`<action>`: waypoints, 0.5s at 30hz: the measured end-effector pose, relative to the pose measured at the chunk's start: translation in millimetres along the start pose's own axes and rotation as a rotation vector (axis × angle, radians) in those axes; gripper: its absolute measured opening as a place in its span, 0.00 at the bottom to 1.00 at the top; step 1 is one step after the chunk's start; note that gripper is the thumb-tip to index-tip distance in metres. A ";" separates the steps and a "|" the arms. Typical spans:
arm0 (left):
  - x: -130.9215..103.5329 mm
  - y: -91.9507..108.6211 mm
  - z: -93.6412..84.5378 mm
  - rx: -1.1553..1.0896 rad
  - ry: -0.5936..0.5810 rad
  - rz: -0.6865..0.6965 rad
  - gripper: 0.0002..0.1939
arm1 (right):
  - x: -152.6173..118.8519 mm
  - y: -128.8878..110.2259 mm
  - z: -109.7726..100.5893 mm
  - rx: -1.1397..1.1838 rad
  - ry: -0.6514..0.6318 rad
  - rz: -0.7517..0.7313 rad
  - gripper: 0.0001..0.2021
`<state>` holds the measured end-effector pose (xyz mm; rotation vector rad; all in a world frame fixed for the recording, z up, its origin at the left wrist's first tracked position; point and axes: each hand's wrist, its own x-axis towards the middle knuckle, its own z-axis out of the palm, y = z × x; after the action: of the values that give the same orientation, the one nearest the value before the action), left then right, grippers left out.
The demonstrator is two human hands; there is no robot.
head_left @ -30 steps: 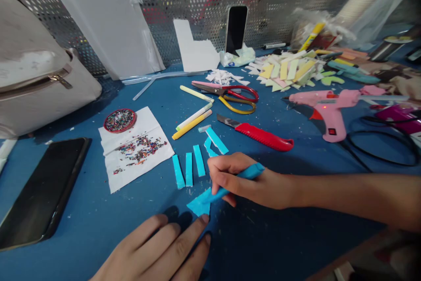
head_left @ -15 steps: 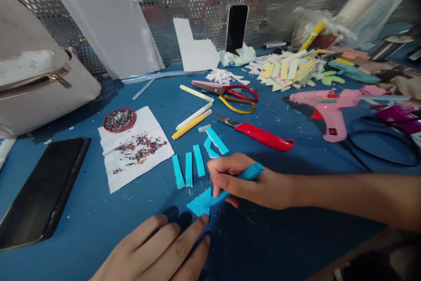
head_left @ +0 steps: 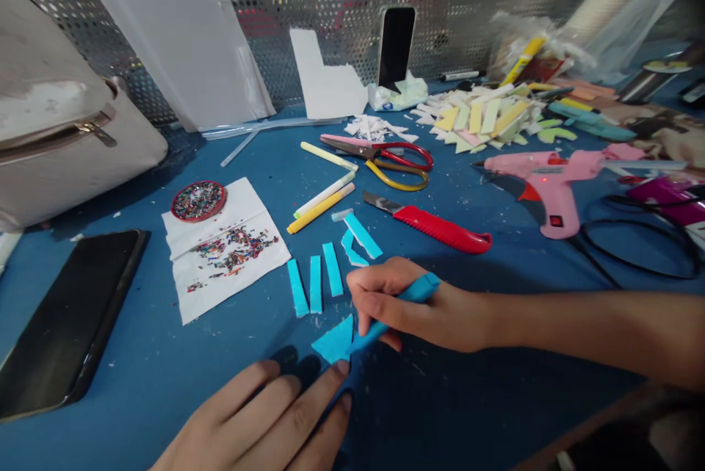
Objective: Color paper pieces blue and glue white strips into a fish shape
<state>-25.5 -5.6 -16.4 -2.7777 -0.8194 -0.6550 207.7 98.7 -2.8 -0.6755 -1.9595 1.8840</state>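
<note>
My right hand [head_left: 418, 306] is closed round a blue marker [head_left: 421, 287], its tip at the right edge of a small blue triangular piece [head_left: 335, 339] on the table. With fingers stretched out, my left hand [head_left: 269, 416] rests on the table, one fingertip touching the triangle's lower corner. Several blue strips lie just beyond, among them an upright-lying strip [head_left: 316, 284] and a slanted strip [head_left: 363, 236]. Past those are a yellow marker [head_left: 321, 208] and a red utility knife [head_left: 443, 227] with its blade out.
Scissors [head_left: 380, 153] lie farther back. A pink glue gun [head_left: 556, 177] with a black cord is at the right, near a pile of pale cut pieces [head_left: 485, 114]. Left are a black phone [head_left: 71, 309], a white sheet [head_left: 192, 302] bearing colourful bits, a red-rimmed dish [head_left: 199, 201] and a bag [head_left: 66, 111].
The marker's tip has shifted slightly from over the blue triangle to its right edge. My left hand stays nearly still.
</note>
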 end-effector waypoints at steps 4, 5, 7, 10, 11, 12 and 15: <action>1.5 -0.5 0.4 -0.013 0.004 -0.010 0.17 | -0.2 0.7 0.6 -0.008 0.030 -0.010 0.16; 2.2 -0.5 0.4 -0.010 0.020 -0.011 0.17 | -0.4 0.9 0.8 -0.010 0.028 -0.012 0.15; 4.0 -0.5 0.0 -0.002 0.040 -0.012 0.17 | -1.0 1.2 1.1 -0.005 0.031 -0.018 0.18; 6.6 -1.1 -1.3 0.002 0.021 -0.012 0.18 | -1.9 1.2 1.4 0.000 0.061 -0.027 0.18; 7.1 -1.3 -1.8 -0.001 0.001 -0.009 0.17 | -2.0 1.1 1.4 -0.004 0.069 -0.024 0.17; 7.4 -1.5 -2.3 -0.004 -0.015 -0.006 0.17 | -2.0 1.0 1.4 -0.009 0.069 -0.019 0.17; 6.5 -1.6 -3.3 -0.004 -0.011 -0.007 0.17 | -1.6 0.8 1.4 -0.014 0.061 -0.015 0.19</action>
<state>-22.6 -2.1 -10.4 -2.7859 -0.8309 -0.6446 208.3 96.6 -3.5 -0.7110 -1.9369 1.8206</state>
